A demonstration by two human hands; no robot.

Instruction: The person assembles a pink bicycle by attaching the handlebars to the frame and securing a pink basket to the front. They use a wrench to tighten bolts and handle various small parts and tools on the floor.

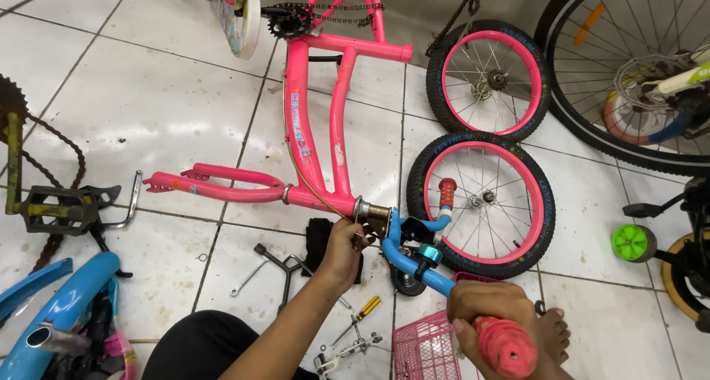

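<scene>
- Two hands at work on my feed: right hand (pixel 494 311) clenched around the handlebar's red grip (pixel 506 348).
- Left hand (pixel 345 247) pinches the stem (pixel 372 219) on the pink bike frame (pixel 319 129), floor-laid beside two wheels (pixel 484 195).

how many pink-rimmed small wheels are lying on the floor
2: one pink-rimmed wheel near the top, another pink-rimmed wheel just below it, beside the blue handlebar. Others may be hidden out of frame.

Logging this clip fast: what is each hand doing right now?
Left hand: closed around the headset area of the pink bike frame.
Right hand: closed on the red grip of the blue handlebar.
</scene>
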